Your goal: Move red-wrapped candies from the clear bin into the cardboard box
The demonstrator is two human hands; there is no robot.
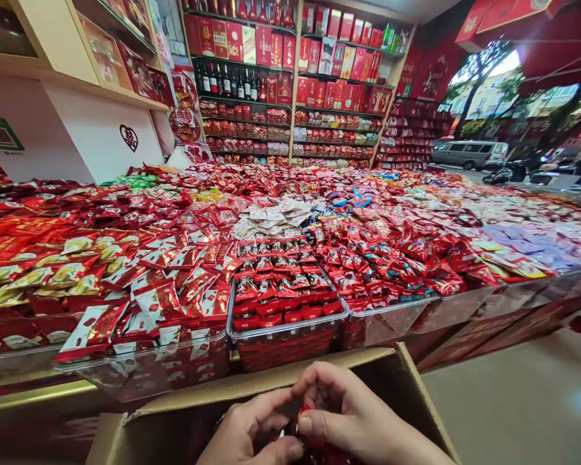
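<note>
Right hand (346, 410): thumb and fingers pinched on red-wrapped packets (322, 451)
Left hand (252, 431): curled at the packets, grip partly hidden
Packets: between both hands, over the open cardboard box (198, 392)
Beyond: clear plastic bin (290, 347)

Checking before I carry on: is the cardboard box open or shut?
Open: the cardboard box shows its dark inside beyond the left hand and right hand.

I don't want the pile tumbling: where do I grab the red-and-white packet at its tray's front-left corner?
Probably pinch the packet by its near red end, from the front: that end lies uncovered by the tray's rim.
</note>
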